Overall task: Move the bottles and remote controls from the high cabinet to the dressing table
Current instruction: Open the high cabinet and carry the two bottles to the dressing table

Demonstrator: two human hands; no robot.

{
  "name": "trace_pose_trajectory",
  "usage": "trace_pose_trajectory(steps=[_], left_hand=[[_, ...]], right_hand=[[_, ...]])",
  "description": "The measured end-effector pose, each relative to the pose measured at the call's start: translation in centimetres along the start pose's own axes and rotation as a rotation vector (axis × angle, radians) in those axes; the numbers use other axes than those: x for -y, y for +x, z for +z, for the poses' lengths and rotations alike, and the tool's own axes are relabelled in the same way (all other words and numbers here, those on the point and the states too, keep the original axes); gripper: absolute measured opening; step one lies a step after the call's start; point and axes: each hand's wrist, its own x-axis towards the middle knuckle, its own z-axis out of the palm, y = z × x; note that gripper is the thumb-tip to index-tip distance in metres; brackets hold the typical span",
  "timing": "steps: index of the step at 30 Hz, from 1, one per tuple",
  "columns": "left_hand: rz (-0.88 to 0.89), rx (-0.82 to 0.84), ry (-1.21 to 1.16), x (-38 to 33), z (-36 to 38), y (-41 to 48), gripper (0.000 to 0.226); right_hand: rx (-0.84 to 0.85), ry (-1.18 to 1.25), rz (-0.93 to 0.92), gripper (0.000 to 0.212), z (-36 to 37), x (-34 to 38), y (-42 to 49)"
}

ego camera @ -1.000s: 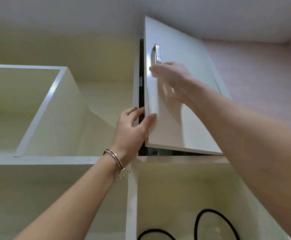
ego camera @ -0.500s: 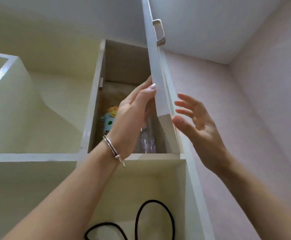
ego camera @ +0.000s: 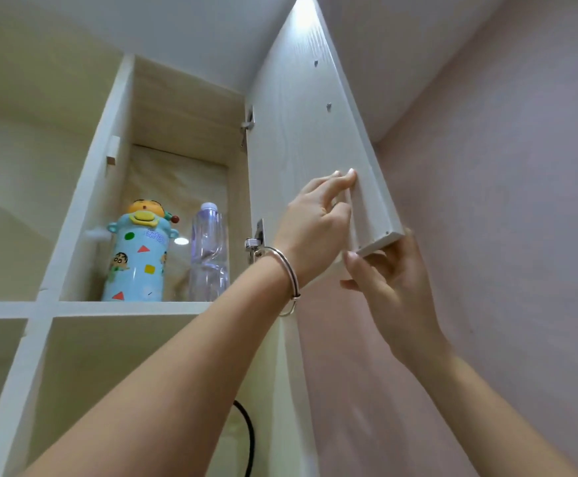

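Observation:
The high cabinet's door (ego camera: 301, 139) stands swung wide to the right. Inside on the shelf (ego camera: 133, 306) stand a light blue cartoon bottle (ego camera: 138, 259) with a yellow character lid and, right of it, a clear plastic water bottle (ego camera: 209, 253). My left hand (ego camera: 315, 228), with a metal bangle on the wrist, lies flat against the door's inner face. My right hand (ego camera: 387, 280) touches the door's lower outer corner from below, fingers apart. No remote control is visible.
Open cream cubbies lie left of and below the cabinet; a black cable (ego camera: 248, 438) loops in the lower one. A pink wall (ego camera: 504, 235) runs close on the right, right behind the door. The white ceiling (ego camera: 194, 25) sits just above.
The door has swung from nearly closed to fully open. My left hand moved from its edge to its inner face; my right hand left the handle and went to the lower corner. Both bottles came into view.

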Motion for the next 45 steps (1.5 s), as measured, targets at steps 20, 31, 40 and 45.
trace_pose_trajectory(steps=[20, 31, 40, 45], left_hand=[[-0.218, -0.045, 0.496, 6.6, -12.2, -8.2, 0.022], [-0.181, -0.158, 0.956, 9.1, -19.6, -6.5, 0.038], [-0.126, -0.279, 1.171, 13.5, -18.9, -5.1, 0.05], [-0.138, -0.242, 1.232, 13.7, -18.9, -5.1, 0.047]], right_hand=[[-0.279, -0.169, -0.05, 0.03, 3.7, 0.1, -4.0], [0.232, -0.262, 0.035, 0.015, 13.9, -2.1, -1.5], [0.395, -0.406, 0.505, 0.075, 20.5, -7.8, 7.3], [0.478, -0.457, 0.669, 0.098, 20.5, -9.5, 8.1]])
